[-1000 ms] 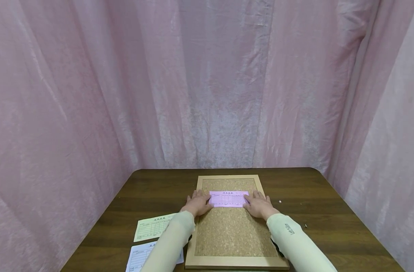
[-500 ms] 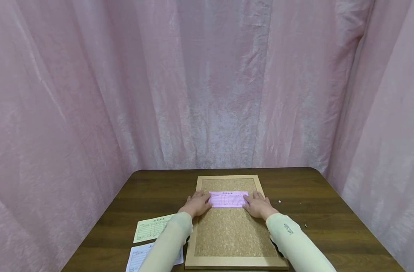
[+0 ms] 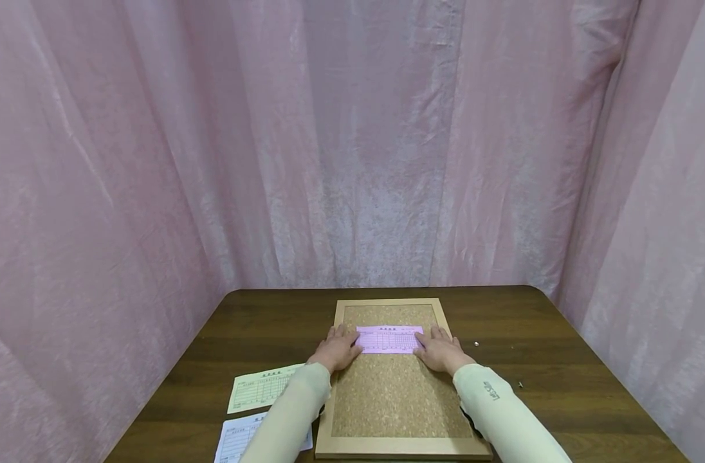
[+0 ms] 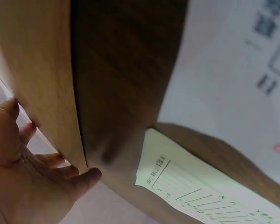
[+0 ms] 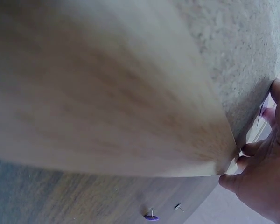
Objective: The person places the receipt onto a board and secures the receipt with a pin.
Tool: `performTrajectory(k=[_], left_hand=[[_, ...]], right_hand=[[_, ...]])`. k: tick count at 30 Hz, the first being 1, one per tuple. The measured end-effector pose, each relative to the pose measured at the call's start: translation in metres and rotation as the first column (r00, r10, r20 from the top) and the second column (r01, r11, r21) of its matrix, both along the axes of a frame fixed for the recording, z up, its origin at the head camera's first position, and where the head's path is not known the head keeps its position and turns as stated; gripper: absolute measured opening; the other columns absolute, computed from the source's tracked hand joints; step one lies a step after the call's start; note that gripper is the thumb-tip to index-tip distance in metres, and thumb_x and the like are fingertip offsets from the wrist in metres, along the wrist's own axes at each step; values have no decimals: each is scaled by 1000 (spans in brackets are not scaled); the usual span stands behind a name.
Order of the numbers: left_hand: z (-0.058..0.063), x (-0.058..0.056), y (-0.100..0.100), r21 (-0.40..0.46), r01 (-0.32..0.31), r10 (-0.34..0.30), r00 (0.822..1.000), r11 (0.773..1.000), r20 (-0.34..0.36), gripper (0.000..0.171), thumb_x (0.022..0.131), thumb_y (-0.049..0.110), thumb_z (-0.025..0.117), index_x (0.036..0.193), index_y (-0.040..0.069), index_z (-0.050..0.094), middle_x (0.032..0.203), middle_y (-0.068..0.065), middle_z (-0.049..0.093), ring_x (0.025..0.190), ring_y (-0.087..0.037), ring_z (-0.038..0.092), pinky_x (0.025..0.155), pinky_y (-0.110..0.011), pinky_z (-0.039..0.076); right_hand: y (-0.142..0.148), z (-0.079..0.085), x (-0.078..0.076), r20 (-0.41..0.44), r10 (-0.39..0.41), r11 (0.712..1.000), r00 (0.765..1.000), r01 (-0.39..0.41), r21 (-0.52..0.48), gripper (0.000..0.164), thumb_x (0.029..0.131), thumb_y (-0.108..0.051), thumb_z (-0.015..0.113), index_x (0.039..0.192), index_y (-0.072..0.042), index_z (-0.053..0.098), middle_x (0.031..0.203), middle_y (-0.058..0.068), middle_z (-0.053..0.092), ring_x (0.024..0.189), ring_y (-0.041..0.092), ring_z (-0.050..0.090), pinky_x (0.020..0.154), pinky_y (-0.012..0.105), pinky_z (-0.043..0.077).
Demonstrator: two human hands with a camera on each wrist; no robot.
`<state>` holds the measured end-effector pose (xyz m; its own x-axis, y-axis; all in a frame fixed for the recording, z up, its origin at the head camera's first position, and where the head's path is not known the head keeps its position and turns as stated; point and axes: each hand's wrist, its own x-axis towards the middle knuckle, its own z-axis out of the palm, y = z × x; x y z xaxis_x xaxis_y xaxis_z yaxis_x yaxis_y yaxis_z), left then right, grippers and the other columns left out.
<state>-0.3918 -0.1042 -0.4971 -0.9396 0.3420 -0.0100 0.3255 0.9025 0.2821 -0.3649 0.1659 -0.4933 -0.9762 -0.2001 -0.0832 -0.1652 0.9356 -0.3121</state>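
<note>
A pink printed slip (image 3: pixel 389 341) lies flat across the upper part of a wood-framed corkboard (image 3: pixel 395 399). At the slip's left end rests my left hand (image 3: pixel 336 349), thumb on the paper and fingers spread over the frame's left side. My right hand (image 3: pixel 440 350) mirrors it at the right end, its thumb on the slip and the other fingers across the frame. In the left wrist view the fingers of my left hand (image 4: pixel 32 172) reach along the wooden frame (image 4: pixel 46 79). The right wrist view shows my right hand (image 5: pixel 266 163) at the frame's edge.
Left of the board, a green printed slip (image 3: pixel 256 389) and a white one (image 3: pixel 237 437) lie on the dark wooden table (image 3: pixel 179 392), partly behind my left sleeve. Two small pins lie right of the board, one a purple-headed thumbtack (image 5: pixel 151 217). Pink curtains (image 3: pixel 381 161) surround the table.
</note>
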Motion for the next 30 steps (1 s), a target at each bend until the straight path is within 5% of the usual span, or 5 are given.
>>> performTrajectory(k=[6, 16, 30], left_hand=[[0, 1, 1, -16, -14, 14, 1000, 1000, -22, 48, 103, 35, 52, 147, 15, 50, 155, -25, 32, 142, -47, 26, 103, -67, 33], [1, -1, 1, 44, -35, 31, 996, 998, 89, 49, 104, 36, 51, 149, 17, 48, 160, -22, 23, 147, -44, 17, 108, -66, 28], [1, -2, -4, 63, -34, 26, 993, 997, 119, 52, 104, 38, 50, 152, 19, 43, 162, -20, 19, 148, -42, 14, 110, -67, 22]], right_hand=[[0, -1, -1, 6, -6, 1000, 1000, 6, 6, 49, 105, -30, 49, 149, -8, 46, 155, 34, 24, 144, 50, 17, 110, 69, 15], [4, -5, -3, -3, 1, 1000, 1000, -1, 12, 51, 104, -31, 50, 149, -7, 45, 155, 33, 23, 144, 51, 17, 109, 70, 16], [6, -5, -1, -12, -6, 999, 1000, 6, -33, 53, 103, -31, 53, 148, -4, 45, 155, 35, 23, 144, 51, 17, 109, 70, 18]])
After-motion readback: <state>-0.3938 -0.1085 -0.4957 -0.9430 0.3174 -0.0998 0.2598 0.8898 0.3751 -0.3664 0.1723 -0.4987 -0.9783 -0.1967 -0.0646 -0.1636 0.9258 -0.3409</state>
